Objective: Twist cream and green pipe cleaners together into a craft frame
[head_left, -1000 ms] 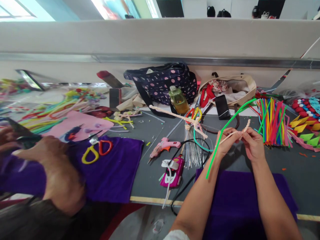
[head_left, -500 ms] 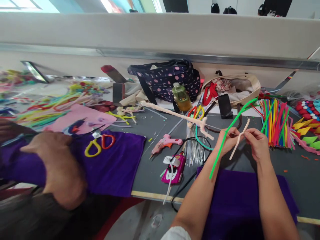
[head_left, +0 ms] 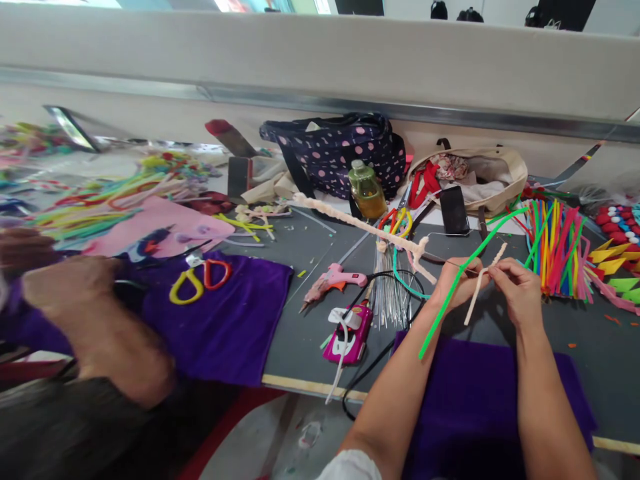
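My left hand (head_left: 456, 285) and my right hand (head_left: 517, 288) are raised together above the grey table (head_left: 310, 333). The left hand grips a long green pipe cleaner (head_left: 465, 273) and the near end of a long cream twisted stem (head_left: 360, 225) that reaches away to the left. My right hand pinches a short cream pipe cleaner (head_left: 479, 288) that crosses the green one. A purple cloth (head_left: 475, 400) lies under my forearms.
A pink glue gun (head_left: 334, 280), a pink tool (head_left: 347, 333) with black cable, thin wires (head_left: 386, 293), a yellow bottle (head_left: 367, 189), a dotted bag (head_left: 340, 153), a phone (head_left: 453, 209) and coloured pipe cleaners (head_left: 553, 247) lie around. At left, a co-worker's hand (head_left: 70, 293) rests on purple cloth by scissors (head_left: 200, 280).
The short cream pipe cleaner has swung from lying across between my hands to hanging more upright. The co-worker's hand at left has shifted. The view has tilted slightly.
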Available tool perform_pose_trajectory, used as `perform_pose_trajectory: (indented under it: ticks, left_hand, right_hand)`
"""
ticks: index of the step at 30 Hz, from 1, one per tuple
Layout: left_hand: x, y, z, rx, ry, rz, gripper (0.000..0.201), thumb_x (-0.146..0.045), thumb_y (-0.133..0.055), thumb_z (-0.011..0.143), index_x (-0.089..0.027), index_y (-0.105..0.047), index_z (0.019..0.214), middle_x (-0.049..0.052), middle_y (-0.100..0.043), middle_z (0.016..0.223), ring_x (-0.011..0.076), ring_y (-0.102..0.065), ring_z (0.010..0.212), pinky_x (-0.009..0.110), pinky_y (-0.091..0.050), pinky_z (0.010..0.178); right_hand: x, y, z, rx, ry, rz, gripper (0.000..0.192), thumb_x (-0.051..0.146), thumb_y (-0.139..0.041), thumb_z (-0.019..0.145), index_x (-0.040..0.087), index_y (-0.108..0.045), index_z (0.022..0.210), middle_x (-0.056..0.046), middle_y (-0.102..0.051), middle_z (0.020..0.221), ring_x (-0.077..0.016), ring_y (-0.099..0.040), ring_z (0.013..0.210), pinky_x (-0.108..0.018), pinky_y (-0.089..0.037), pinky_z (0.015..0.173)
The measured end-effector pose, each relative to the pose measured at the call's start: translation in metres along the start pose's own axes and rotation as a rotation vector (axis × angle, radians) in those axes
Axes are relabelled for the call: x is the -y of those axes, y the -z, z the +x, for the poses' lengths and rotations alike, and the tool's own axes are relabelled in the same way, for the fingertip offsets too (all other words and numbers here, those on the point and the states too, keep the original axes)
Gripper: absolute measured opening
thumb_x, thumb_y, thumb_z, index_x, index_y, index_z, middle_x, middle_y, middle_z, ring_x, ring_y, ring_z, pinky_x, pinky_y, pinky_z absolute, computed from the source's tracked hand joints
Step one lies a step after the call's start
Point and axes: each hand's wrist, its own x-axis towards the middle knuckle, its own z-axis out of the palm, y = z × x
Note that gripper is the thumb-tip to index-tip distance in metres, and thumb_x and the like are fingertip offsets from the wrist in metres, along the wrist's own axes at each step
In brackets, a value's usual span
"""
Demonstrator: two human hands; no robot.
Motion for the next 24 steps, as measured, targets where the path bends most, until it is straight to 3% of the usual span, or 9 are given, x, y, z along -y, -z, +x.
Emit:
perform_pose_trajectory:
  ticks: [9,15,19,24]
  left_hand:
    - [-0.005,-0.002,-0.002,0.008,0.023,-0.047,0.039,-0.043,-0.07,0.067,-0.014,-0.047,0.053,-0.004,-0.041,0.05,0.0054,-0.037,0.048,0.019,-0.03,0.045]
    - [-0.005,-0.007,0.0,0.005,0.083,-0.152,0.034,-0.044,-0.071,0.067,-0.012,-0.061,0.065,0.001,-0.056,0.059,0.0082,-0.048,0.049,0.021,-0.039,0.046]
    - [-0.004,-0.007,0.002,0.01,0.033,-0.239,0.038,-0.046,-0.078,0.061,-0.011,-0.064,0.07,0.004,-0.061,0.065,0.0111,-0.055,0.057,0.022,-0.043,0.053]
    - [-0.006,0.002,0.003,-0.023,-0.088,-0.246,0.035,-0.045,-0.078,0.062,-0.013,-0.065,0.066,0.004,-0.061,0.068,0.0124,-0.056,0.064,0.024,-0.044,0.06]
  right_hand:
    - [-0.006,-0.004,0.001,-0.049,0.033,0.01,0.016,0.033,-0.068,0.076,0.021,-0.065,0.067,0.0,-0.054,0.069,-0.0137,-0.048,0.064,-0.025,-0.037,0.055]
    - [-0.009,-0.01,0.002,-0.146,-0.066,0.155,0.022,0.036,-0.071,0.072,0.019,-0.06,0.063,0.002,-0.052,0.062,-0.0108,-0.045,0.056,-0.023,-0.036,0.051]
    - [-0.008,-0.012,0.003,-0.211,-0.148,0.26,0.021,0.035,-0.073,0.07,0.019,-0.061,0.064,0.003,-0.054,0.059,-0.0104,-0.047,0.052,-0.023,-0.036,0.048]
    - [-0.005,-0.012,0.004,-0.26,-0.176,0.339,0.02,0.031,-0.076,0.068,0.019,-0.062,0.061,0.005,-0.048,0.052,-0.0073,-0.039,0.047,-0.022,-0.03,0.045]
